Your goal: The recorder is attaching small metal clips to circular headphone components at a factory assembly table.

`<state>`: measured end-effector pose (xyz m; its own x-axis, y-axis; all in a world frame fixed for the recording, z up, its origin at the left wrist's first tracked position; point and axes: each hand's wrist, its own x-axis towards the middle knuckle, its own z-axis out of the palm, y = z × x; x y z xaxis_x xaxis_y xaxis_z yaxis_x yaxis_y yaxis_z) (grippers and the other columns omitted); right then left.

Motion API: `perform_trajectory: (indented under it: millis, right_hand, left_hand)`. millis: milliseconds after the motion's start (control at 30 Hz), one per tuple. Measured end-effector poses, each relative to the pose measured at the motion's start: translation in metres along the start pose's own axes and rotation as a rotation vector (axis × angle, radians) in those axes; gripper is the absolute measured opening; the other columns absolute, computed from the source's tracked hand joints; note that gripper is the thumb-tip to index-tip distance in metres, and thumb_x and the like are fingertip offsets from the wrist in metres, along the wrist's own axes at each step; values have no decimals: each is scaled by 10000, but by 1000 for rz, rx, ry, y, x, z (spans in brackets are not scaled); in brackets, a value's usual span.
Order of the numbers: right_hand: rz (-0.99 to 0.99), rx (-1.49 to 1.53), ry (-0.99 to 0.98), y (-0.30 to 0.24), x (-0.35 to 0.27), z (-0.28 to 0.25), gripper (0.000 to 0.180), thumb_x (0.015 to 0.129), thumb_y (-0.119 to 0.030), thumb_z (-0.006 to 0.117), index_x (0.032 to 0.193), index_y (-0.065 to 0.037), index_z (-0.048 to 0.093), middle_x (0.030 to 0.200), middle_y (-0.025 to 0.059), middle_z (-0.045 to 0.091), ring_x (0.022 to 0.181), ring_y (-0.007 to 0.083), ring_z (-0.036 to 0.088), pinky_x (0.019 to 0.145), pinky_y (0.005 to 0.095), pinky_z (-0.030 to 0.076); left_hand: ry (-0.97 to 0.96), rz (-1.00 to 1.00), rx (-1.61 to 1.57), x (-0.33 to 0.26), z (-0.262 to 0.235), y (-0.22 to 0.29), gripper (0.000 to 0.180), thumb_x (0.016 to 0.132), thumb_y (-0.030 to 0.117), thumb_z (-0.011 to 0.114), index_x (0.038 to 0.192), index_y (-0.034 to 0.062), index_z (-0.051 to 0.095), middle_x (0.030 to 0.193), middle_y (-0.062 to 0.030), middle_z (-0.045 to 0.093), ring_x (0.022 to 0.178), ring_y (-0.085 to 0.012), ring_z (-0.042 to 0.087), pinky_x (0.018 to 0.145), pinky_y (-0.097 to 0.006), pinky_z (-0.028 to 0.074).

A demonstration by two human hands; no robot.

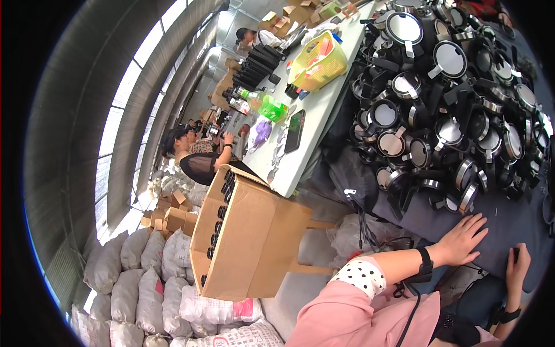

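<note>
My left hand [462, 239] lies flat with fingers spread on dark grey cloth [491, 220], holding nothing. Further right, my right hand [520, 267] is closed round a small black part [516, 253]; most of that part is hidden by the fingers. Just beyond my hands rises a heap of round black parts with shiny silver discs and tabs [448, 133], resting on the same cloth. My left hand is close to the heap's near edge without touching it.
A white table [300, 156] at left carries a phone [295, 131], a green-labelled bottle [272, 107] and a yellow basket [319, 61]. Beside it stands a cardboard box [260, 243] with black parts. Sacks [139, 295] are piled lower left. Another person [199, 159] sits beyond the box.
</note>
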<state>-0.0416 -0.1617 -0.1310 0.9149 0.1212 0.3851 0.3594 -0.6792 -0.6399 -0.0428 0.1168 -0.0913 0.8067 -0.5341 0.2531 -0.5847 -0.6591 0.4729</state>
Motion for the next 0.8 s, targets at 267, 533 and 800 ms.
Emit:
perform_trajectory:
  millis: [267,533,800]
  right_hand:
    - [13,5,-69,-3,0,-6,105,867,-16,556,883,6,455,767,191,461,706,357,484,642,394,384]
    - [59,51,-86,-11,5,-8,116,844,-7,576,870,6,464,777,188,466,720,372,477,652,400,378]
    - [-82,19,88,3,-3,-9,93,853,11,569,887,14,482,781,163,468,700,317,490,647,376,382]
  left_hand:
    - [-1,19,36,1,1,1,660,735,258,711,1274,-41,475,1379,-255,376,1326,-413,308,1094,-510,270]
    - [-1,24,65,2,1,0,670,732,271,712,1276,-39,473,1383,-251,370,1328,-410,302,1094,-506,269]
    - [-18,15,56,3,2,5,665,738,264,704,1282,-37,467,1386,-250,367,1329,-409,299,1091,-510,270]
